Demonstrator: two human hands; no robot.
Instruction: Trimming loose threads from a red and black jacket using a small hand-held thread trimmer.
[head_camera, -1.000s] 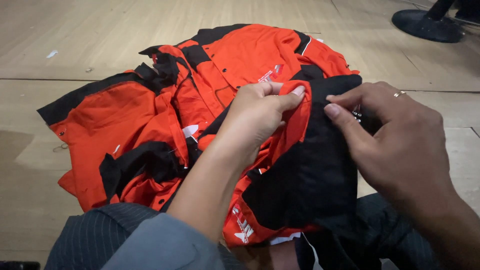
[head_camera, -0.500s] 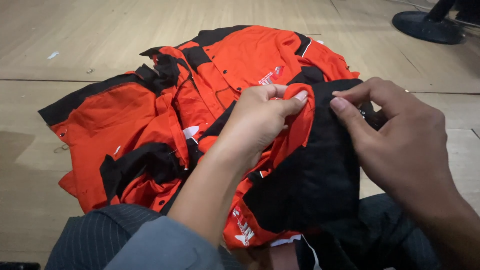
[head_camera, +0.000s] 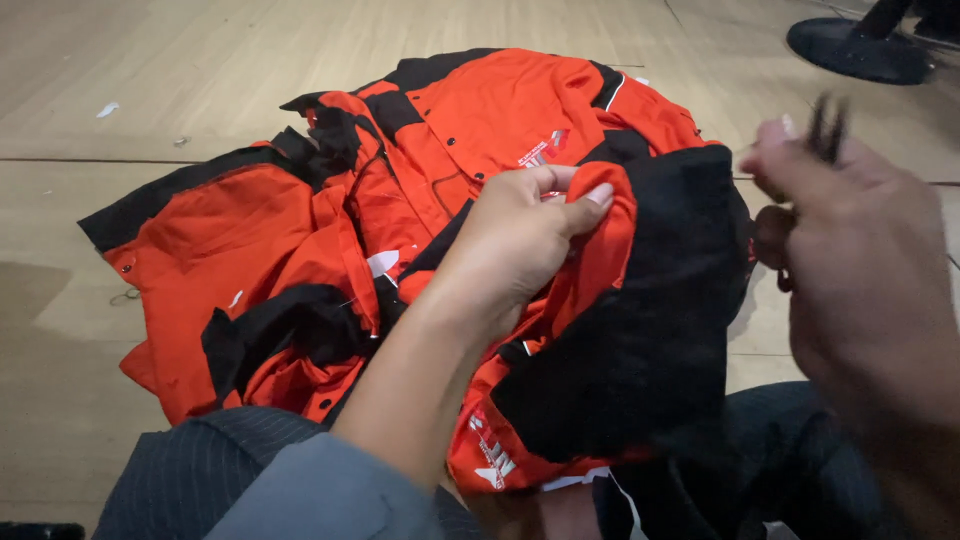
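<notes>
- On the wooden floor (head_camera: 200, 80) in front of your knees, the red-and-black jacket (head_camera: 480, 130) lies bunched up, part of it pulled onto your lap.
- Your left hand (head_camera: 515, 240) is clenched on a red fold beside the black panel (head_camera: 640, 330); loosen up and that fold probably slumps back into the heap.
- Your right hand (head_camera: 850, 270) is blurred, lifted clear of the cloth. Something thin and dark (head_camera: 825, 125) sticks up by the fingers, but I can't tell what, or whether you're gripping it.
- Crumpled layers hide whatever's underneath.
- A black round base (head_camera: 860, 50) sits well apart, far right.
- Tiny scraps (head_camera: 108, 108) dot the boards.
</notes>
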